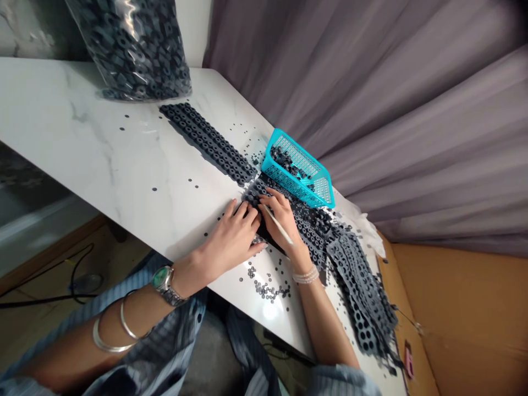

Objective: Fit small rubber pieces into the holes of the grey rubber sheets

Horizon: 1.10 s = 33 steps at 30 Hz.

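Observation:
My left hand (234,237) lies on the near edge of a dark grey rubber sheet (256,190) with rows of round rings. Its fingers are bent a little and the thumb is held apart. My right hand (281,221) grips a thin white stick-like tool (278,225), slanting back across the hand; its tip is hidden among the fingers over the sheet. More of the ringed sheet (311,239) shows right of that hand. Small loose grey rings (270,290) are scattered on the table in front of my hands.
A turquoise basket (299,184) of dark pieces stands behind my hands. Ringed strips (210,143) lie at the back left, below a large clear bag (142,60) of dark parts. Stacked perforated sheets (363,291) lie right, beside a cardboard box (449,308). The white table (136,159) has loose bits.

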Each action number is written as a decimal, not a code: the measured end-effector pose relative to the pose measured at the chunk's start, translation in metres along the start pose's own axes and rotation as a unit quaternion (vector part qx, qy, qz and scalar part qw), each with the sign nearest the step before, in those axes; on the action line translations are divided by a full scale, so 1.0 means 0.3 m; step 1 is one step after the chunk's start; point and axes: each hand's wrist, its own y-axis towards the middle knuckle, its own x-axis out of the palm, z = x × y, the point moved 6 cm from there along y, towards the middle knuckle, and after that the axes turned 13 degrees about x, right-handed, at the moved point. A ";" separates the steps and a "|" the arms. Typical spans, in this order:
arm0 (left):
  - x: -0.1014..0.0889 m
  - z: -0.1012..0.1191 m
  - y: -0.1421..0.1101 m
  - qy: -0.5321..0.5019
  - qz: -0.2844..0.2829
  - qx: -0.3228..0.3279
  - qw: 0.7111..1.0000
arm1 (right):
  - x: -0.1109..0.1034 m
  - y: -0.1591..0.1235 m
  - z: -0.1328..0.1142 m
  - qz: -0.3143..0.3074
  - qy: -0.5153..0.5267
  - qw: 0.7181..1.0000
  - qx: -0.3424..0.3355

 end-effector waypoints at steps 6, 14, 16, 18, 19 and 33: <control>0.001 0.002 0.005 -0.006 -0.017 0.005 1.000 | -0.005 0.020 0.013 0.035 -0.009 0.999 -0.002; -0.006 0.002 0.002 -0.001 -0.020 0.004 1.000 | -0.108 0.024 0.117 0.148 0.002 0.985 0.094; -0.003 0.002 0.001 -0.001 -0.015 0.005 1.000 | -0.107 0.023 0.098 0.141 0.010 0.986 0.092; 0.000 0.003 0.001 0.002 -0.016 0.007 1.000 | -0.091 0.025 0.059 0.110 0.032 0.991 0.070; 0.003 0.004 0.002 0.004 -0.018 0.008 1.000 | -0.078 0.026 0.038 0.088 0.044 0.994 0.056; -0.006 0.007 0.003 0.011 -0.021 -0.004 1.000 | 0.008 0.025 -0.004 -0.018 0.053 0.998 0.018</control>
